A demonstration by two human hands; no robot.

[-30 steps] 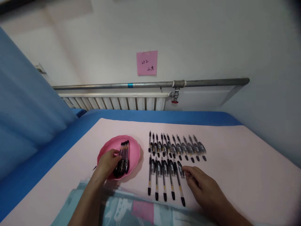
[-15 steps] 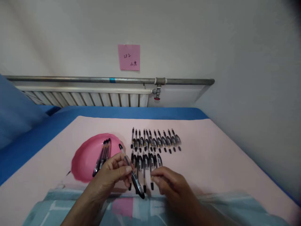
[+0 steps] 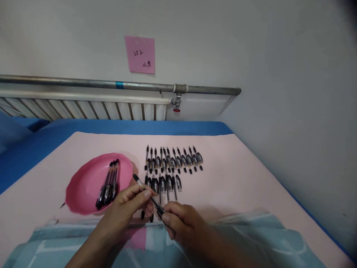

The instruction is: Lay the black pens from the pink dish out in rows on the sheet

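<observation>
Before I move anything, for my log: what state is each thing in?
Held gel pen: tilted, cap end partly hidden
Left hand: closed on its barrel
Right hand: closed on its cap end
Bowl pens: capped
Pink bowl: upright
Row pens: uncapped, lying in rows
Loose caps: beside row pens
Pink note: stuck up, written on
Red-handled valve: setting unclear

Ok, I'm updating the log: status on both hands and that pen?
Left grip closed on pen, mid-barrel; right grip on its lower end. Pen held aslant. Close by: uncapped pens beyond, pink bowl to the left.
</observation>
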